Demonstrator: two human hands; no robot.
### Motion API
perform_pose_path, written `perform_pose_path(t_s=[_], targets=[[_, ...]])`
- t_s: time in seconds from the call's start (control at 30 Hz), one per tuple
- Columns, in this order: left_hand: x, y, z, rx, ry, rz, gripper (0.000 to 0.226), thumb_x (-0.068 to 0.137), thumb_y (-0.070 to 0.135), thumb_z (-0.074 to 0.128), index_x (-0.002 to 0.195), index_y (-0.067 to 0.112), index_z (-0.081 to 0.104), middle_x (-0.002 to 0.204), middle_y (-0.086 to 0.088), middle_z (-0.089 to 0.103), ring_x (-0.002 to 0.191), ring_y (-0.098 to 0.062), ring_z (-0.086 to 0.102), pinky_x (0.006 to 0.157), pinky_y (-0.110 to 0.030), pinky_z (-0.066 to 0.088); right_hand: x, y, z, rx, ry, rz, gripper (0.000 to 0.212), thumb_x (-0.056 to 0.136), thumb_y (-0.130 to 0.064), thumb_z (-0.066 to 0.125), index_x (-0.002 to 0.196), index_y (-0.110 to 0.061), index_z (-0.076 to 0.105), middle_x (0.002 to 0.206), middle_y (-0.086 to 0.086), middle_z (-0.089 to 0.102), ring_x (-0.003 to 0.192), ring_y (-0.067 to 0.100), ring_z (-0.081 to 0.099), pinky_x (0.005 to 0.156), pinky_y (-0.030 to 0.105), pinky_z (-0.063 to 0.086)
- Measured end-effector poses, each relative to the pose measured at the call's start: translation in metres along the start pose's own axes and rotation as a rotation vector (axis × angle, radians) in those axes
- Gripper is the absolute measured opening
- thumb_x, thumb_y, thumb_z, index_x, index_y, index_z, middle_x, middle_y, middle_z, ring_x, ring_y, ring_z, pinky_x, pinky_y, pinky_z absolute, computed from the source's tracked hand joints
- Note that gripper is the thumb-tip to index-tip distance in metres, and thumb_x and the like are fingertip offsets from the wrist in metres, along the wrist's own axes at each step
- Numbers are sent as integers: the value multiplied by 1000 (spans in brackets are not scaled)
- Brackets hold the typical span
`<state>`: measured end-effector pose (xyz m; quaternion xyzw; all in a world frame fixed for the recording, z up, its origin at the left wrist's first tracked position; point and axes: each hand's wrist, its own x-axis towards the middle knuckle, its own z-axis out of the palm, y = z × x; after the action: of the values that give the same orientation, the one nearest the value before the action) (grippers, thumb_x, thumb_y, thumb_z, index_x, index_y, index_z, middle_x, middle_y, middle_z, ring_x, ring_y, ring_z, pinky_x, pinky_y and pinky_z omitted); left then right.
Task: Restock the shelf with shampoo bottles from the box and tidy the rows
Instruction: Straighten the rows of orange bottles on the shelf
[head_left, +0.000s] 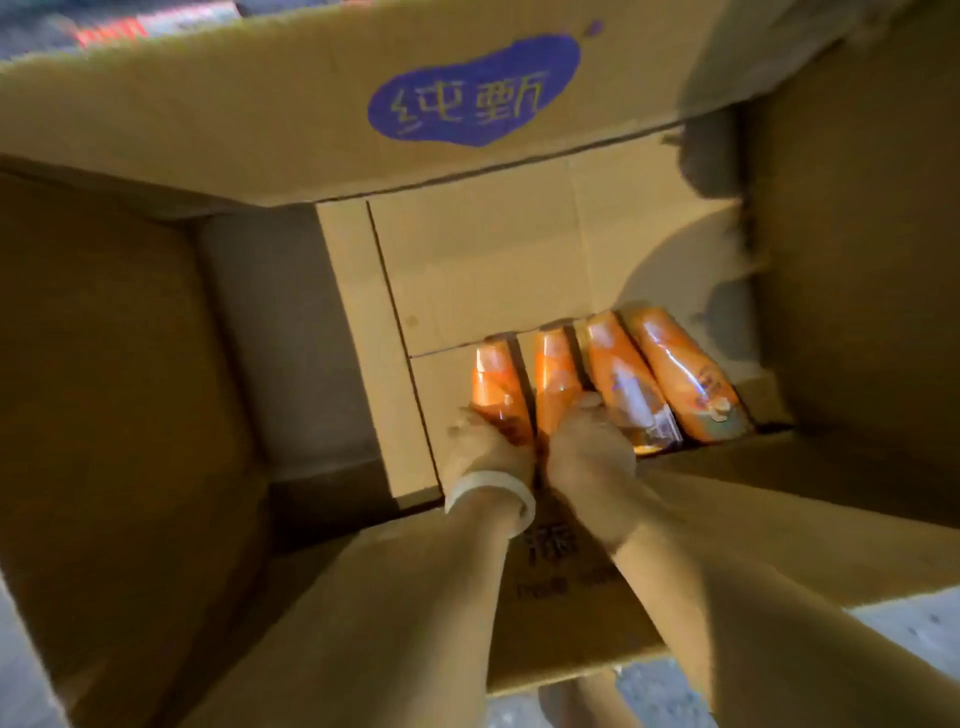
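I look down into a large open cardboard box. Several orange shampoo bottles lie side by side on its bottom at the near right. My left hand, with a white bangle on the wrist, grips the leftmost bottle. My right hand grips the bottle beside it. Two more orange bottles lie to the right, untouched. The bottles' lower ends are hidden by my hands and the box's near wall.
The far flap with a purple logo stands up behind the box. Tall side walls close in left and right. The near flap lies under my forearms. Grey floor shows at lower right.
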<state>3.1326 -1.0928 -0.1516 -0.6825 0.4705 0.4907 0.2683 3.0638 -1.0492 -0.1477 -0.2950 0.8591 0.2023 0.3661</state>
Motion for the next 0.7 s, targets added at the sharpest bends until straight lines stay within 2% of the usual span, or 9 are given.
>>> perform_pose_path(t_s=[0.07, 0.1, 0.17, 0.27, 0.37, 0.47, 0.53, 0.63, 0.7], targets=[[8, -4, -4, -98, 79, 53, 53, 76, 38, 67, 115, 14, 40, 115, -8, 52, 104, -29, 57, 88, -42, 50, 7, -3, -2, 68, -65, -11, 57, 84, -21, 59, 128, 5, 34, 122, 23, 51, 112, 33, 56, 86, 36, 50], [11, -7, -8, -105, 119, 87, 50, 75, 36, 68, 112, 16, 41, 111, -6, 53, 101, -28, 57, 85, -40, 50, 5, -4, -7, 117, -96, -37, 65, 82, -29, 65, 129, 0, 31, 128, 20, 46, 119, 33, 49, 92, 37, 45], [17, -4, -23, -120, 212, 152, 51, 78, 35, 67, 117, 17, 40, 114, -6, 51, 106, -27, 54, 88, -40, 48, 14, -10, -13, 183, -2, -52, 72, 78, -39, 68, 130, -6, 30, 130, 15, 44, 120, 31, 45, 94, 37, 42], [31, 4, -40, 3, 310, 226, 66, 79, 35, 67, 131, 15, 32, 125, -8, 44, 118, -28, 45, 100, -39, 42, 26, -30, -18, 256, 65, -37, 82, 76, -42, 69, 136, -7, 24, 135, 12, 36, 122, 29, 43, 93, 37, 42], [36, 7, -43, 114, 288, 247, 78, 71, 34, 74, 131, 14, 28, 126, -8, 41, 120, -28, 41, 100, -38, 39, 38, -38, -27, 280, 42, 5, 87, 74, -40, 72, 136, -8, 22, 135, 12, 35, 121, 30, 43, 93, 37, 42], [34, 5, -50, 16, 225, 196, 76, 65, 31, 79, 123, 16, 33, 119, -7, 42, 113, -27, 47, 97, -40, 46, 34, -29, -35, 408, 2, -3, 85, 69, -40, 75, 133, -10, 27, 131, 11, 43, 119, 32, 47, 92, 40, 43], [13, 4, -61, -165, 211, 191, 72, 63, 23, 81, 117, 19, 33, 111, -3, 40, 104, -27, 51, 85, -41, 53, 16, -19, -50, 525, 8, -39, 77, 68, -40, 75, 127, -13, 33, 124, 9, 50, 114, 30, 52, 87, 39, 45], [-51, 11, -88, -414, 218, 293, 64, 68, 10, 76, 109, 24, 29, 92, 5, 47, 74, -11, 56, 54, -17, 52, -32, -12, -94, 748, 63, -69, 68, 69, -37, 75, 121, -14, 38, 114, 4, 56, 106, 25, 56, 84, 34, 46], [-102, 19, -110, -495, 253, 367, 67, 68, 9, 75, 117, 20, 31, 83, 6, 54, 65, -9, 57, 53, -20, 53, -74, -12, -133, 859, 144, -52, 65, 66, -37, 76, 118, -16, 43, 105, 1, 60, 99, 23, 59, 86, 38, 48]])
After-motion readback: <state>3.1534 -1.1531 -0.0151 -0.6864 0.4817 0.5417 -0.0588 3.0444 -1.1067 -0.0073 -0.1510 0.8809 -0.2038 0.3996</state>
